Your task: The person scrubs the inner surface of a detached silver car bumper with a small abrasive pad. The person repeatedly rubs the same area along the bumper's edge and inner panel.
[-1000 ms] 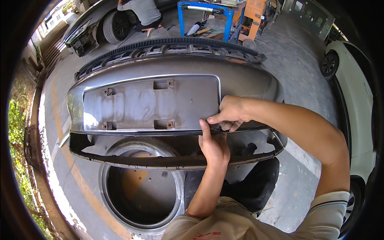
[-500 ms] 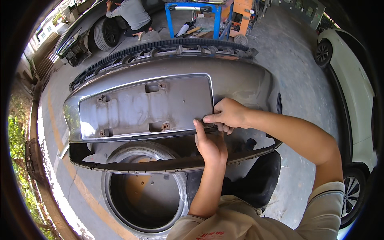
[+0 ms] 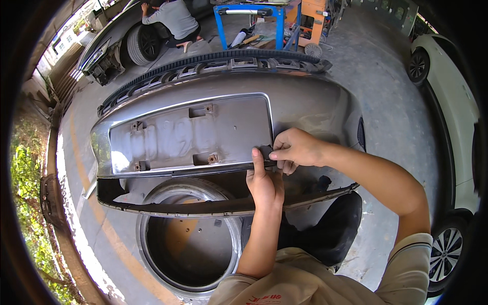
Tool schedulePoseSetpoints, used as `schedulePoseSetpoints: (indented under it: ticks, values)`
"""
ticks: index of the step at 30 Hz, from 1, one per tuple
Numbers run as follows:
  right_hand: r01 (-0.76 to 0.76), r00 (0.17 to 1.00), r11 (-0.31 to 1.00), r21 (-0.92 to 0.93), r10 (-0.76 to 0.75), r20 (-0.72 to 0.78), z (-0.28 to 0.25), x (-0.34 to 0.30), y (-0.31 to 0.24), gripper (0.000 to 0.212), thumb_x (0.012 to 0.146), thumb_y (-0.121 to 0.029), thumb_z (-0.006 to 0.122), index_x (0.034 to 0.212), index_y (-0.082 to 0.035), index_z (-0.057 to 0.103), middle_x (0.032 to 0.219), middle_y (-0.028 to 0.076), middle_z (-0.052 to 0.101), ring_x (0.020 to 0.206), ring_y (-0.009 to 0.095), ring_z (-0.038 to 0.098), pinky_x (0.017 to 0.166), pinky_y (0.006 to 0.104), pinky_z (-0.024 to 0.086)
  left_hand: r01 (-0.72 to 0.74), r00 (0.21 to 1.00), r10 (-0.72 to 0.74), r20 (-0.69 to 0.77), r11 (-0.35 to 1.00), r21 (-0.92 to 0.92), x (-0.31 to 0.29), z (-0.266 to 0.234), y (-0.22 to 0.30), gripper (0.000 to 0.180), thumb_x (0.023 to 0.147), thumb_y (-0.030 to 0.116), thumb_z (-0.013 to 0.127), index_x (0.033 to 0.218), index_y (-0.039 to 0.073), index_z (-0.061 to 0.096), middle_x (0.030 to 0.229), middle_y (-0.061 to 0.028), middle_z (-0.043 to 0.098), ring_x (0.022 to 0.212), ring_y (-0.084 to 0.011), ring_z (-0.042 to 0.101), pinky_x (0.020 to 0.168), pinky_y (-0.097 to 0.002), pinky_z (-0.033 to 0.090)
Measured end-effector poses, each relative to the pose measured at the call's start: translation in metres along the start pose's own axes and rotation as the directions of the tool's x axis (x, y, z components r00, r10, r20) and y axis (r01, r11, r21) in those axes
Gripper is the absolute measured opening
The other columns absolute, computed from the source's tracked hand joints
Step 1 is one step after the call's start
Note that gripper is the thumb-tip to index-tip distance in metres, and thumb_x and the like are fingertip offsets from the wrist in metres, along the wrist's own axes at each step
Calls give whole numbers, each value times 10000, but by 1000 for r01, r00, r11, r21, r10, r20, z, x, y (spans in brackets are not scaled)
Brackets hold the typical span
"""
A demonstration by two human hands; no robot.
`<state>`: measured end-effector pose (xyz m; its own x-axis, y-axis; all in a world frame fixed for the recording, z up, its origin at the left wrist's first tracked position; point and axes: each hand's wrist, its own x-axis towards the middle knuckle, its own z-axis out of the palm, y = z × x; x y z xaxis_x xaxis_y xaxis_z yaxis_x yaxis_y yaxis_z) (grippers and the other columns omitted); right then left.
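A grey car bumper [image 3: 305, 107] lies across in front of me, with a bright-edged recessed panel [image 3: 183, 134] in it. At the panel's lower right corner, my right hand [image 3: 297, 148] pinches a small dark flat piece [image 3: 266, 150] between thumb and fingers. My left hand [image 3: 265, 187] comes up from below, its thumb raised against the piece's left edge and its fingers hidden behind. The piece looks like a dark sheet or pad; its exact kind cannot be made out. Both hands are close together, just over the bumper's lower edge.
A wheel rim [image 3: 147, 254] stands under the bumper's near side. Behind lies a black ribbed grille strip [image 3: 203, 58]. Farther back are a blue metal stand [image 3: 219, 30], an orange cart [image 3: 311, 25] and a crouching person [image 3: 175, 23] beside a car. A white car [image 3: 452, 101] stands at right.
The view has shifted slightly, so the bumper appears farther right. My right hand has drawn a little away from my left thumb, and the dark piece between them shows more.
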<state>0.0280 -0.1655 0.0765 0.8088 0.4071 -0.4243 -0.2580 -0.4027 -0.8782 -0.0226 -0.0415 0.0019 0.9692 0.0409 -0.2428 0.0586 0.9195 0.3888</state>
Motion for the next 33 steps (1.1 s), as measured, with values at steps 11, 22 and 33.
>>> schedulePoseSetpoints:
  ticks: [11,22,33]
  values:
    - [-58,997,992,109,52,52,-10,4,2,402,1063,-307,421,938,44,575,779,156,661,626,223,662,600,336,581,61,994,-61,87,998,8,3,-5,-1,451,993,376,584,1278,35,508,1240,-86,580,1173,-217,532,1026,-393,419]
    - [164,986,979,125,-160,-44,0,-3,19,235,970,-127,604,941,107,611,747,160,663,603,195,676,527,318,578,165,986,-163,44,985,-49,7,-6,7,470,996,520,484,1093,72,588,1050,-76,624,943,-214,549,872,-365,433]
    - [28,998,998,54,-25,-66,-1,3,-4,364,975,-255,621,873,94,621,651,123,632,527,173,631,469,296,542,40,996,-46,79,997,73,1,1,3,512,1001,468,523,1275,36,503,1201,-84,600,1064,-207,573,972,-379,477]
